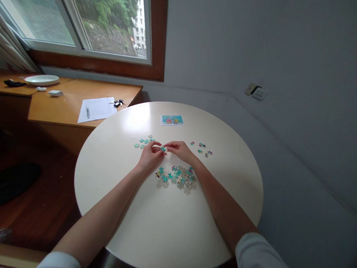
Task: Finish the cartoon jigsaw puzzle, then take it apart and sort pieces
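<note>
My left hand [151, 155] pinches a small teal jigsaw piece [163, 149] above the middle of the round table. Close against that piece's right side is my right hand [180, 150], its fingers bent together; what its fingertips hold, if anything, is too small to make out. Just behind my left hand lies a group of teal jigsaw pieces [142, 141]. Nearer to me, between my forearms, is a loose pile of mixed pieces [180, 176], some with their pale backs up. Several multicoloured pieces [200, 151] lie to the right of my right hand.
A picture card [172, 120] with cartoon figures lies toward the far side of the white round table [134, 217]. On the wooden desk [64, 108] at left are a paper sheet [97, 108] with a pen, keys [118, 103] and a white plate [41, 79]. A wall socket [260, 93] is at right.
</note>
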Demonstrator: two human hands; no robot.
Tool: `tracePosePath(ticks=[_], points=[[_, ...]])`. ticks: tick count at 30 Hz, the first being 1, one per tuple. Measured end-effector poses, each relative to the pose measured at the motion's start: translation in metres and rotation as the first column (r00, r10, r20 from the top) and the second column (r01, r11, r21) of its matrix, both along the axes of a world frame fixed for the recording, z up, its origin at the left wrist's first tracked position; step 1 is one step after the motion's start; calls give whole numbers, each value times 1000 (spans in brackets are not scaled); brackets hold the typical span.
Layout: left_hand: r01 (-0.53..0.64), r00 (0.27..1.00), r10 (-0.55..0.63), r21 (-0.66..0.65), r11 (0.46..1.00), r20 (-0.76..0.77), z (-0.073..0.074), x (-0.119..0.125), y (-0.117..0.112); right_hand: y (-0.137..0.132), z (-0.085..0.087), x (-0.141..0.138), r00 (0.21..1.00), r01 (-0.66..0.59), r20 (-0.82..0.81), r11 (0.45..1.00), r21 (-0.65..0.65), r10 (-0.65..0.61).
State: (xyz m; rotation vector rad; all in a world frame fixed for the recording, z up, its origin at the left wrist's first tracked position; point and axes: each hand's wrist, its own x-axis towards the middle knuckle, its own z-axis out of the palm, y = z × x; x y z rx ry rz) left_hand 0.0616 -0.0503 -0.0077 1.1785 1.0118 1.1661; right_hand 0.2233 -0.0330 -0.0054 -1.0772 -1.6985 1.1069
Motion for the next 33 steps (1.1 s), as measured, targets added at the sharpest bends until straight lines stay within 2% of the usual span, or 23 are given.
tracePosePath(ticks=[12, 27, 31, 33], points=[[1, 997, 2, -45, 999, 75, 3, -1, 0, 5, -9, 0, 995, 23, -93, 999, -26, -25], [-40, 999, 39, 43, 998, 34, -2, -1, 5, 0, -4, -2, 996, 36, -75, 999, -39, -39], [-69, 998, 70, 106, 992, -8, 4, -5, 7, 0, -3, -2, 997, 44, -61, 999, -31, -46], [-120, 992, 126, 158, 980, -28, 10, -13, 12, 0, -3, -1, 996, 53, -73, 998, -40, -55]])
